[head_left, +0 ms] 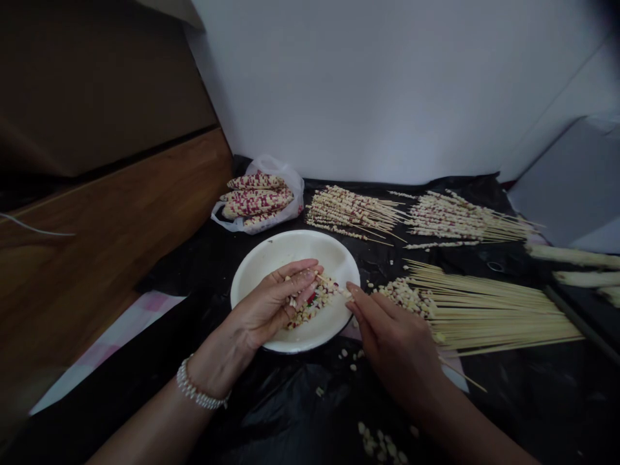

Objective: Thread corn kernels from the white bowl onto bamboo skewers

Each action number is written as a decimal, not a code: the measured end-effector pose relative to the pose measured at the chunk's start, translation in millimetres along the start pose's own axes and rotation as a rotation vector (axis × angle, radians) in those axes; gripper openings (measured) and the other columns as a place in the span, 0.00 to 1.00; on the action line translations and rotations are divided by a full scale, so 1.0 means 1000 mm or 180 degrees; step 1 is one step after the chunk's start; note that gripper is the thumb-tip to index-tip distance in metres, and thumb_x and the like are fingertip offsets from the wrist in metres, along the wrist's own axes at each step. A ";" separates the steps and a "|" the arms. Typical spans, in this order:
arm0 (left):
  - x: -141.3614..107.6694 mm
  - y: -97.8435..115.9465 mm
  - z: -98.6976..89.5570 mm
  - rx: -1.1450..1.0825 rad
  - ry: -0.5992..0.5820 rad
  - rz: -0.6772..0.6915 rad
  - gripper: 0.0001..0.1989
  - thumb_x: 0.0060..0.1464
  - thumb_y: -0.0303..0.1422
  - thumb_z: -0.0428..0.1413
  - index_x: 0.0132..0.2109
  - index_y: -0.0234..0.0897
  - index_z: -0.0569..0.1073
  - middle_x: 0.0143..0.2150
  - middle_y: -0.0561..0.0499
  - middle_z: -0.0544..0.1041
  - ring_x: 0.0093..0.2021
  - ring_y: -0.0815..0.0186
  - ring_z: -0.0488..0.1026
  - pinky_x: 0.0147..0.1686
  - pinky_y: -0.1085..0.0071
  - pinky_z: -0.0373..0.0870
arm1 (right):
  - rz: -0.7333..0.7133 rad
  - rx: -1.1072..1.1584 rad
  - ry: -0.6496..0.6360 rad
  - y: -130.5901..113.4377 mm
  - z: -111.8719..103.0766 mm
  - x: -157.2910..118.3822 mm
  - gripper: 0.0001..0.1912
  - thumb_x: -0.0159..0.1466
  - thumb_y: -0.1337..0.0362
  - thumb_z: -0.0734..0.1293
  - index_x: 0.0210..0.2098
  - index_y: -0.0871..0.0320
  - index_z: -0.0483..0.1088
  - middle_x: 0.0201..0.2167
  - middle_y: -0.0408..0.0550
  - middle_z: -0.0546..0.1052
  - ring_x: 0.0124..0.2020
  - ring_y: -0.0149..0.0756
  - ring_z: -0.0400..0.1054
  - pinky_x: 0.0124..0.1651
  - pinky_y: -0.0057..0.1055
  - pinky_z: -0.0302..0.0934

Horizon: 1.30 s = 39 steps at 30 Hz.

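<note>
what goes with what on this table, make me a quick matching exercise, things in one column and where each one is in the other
Things:
1. corn cobs
2. bare skewers
3. bracelet
4. white plate

Places:
A. around the left wrist
B. in a plastic bag
C. under the left hand
D. beside the right hand

Pairs: 1-B, 2-D, 3-A, 4-C

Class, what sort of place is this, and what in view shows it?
Probably a makeshift home work corner: a black plastic sheet spread as a work surface, red-speckled corn cobs in a plastic bag, and bundles of bamboo skewers threaded with kernels.
</note>
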<state>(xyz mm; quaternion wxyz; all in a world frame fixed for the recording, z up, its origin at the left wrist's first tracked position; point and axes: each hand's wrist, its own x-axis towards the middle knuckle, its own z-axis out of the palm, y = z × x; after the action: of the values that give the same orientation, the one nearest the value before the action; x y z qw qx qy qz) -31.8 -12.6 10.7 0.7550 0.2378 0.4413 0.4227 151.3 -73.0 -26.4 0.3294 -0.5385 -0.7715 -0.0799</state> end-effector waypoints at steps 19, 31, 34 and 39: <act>0.002 -0.006 0.006 0.0286 -0.0318 -0.0178 0.18 0.48 0.20 0.60 0.48 0.34 0.75 0.42 0.46 0.79 0.37 0.72 0.76 0.37 0.83 0.72 | 0.0169 0.0348 -0.0108 -0.005 0.005 -0.001 0.16 0.67 0.66 0.56 0.51 0.62 0.69 0.32 0.50 0.77 0.32 0.32 0.71 0.32 0.27 0.63; 0.013 0.005 -0.006 -0.0915 -0.0105 -0.0530 0.18 0.60 0.28 0.47 0.55 0.22 0.65 0.48 0.32 0.74 0.50 0.54 0.73 0.50 0.59 0.71 | 0.0290 0.0268 -0.0350 0.003 0.004 0.000 0.15 0.67 0.65 0.58 0.49 0.59 0.70 0.35 0.49 0.77 0.35 0.35 0.73 0.37 0.31 0.65; 0.012 0.004 -0.004 -0.0905 -0.0271 -0.0578 0.18 0.59 0.24 0.46 0.55 0.21 0.66 0.49 0.32 0.75 0.52 0.56 0.73 0.51 0.62 0.70 | 0.0252 0.0265 -0.0267 0.003 0.003 0.000 0.15 0.66 0.65 0.58 0.49 0.60 0.70 0.34 0.50 0.77 0.34 0.36 0.73 0.36 0.32 0.65; 0.011 0.000 -0.003 -0.0778 -0.0275 -0.0396 0.17 0.55 0.18 0.49 0.52 0.28 0.70 0.49 0.39 0.77 0.51 0.60 0.74 0.50 0.68 0.72 | 0.0205 0.0245 -0.0226 0.002 0.001 0.001 0.16 0.67 0.65 0.57 0.49 0.61 0.70 0.35 0.51 0.78 0.37 0.37 0.73 0.39 0.32 0.66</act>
<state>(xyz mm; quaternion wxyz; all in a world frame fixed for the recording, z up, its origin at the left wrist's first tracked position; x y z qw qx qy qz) -31.4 -3.5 4.6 0.8214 0.1342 0.3676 0.4150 152.5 -71.0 -27.5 0.3246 -0.5525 -0.7675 -0.0203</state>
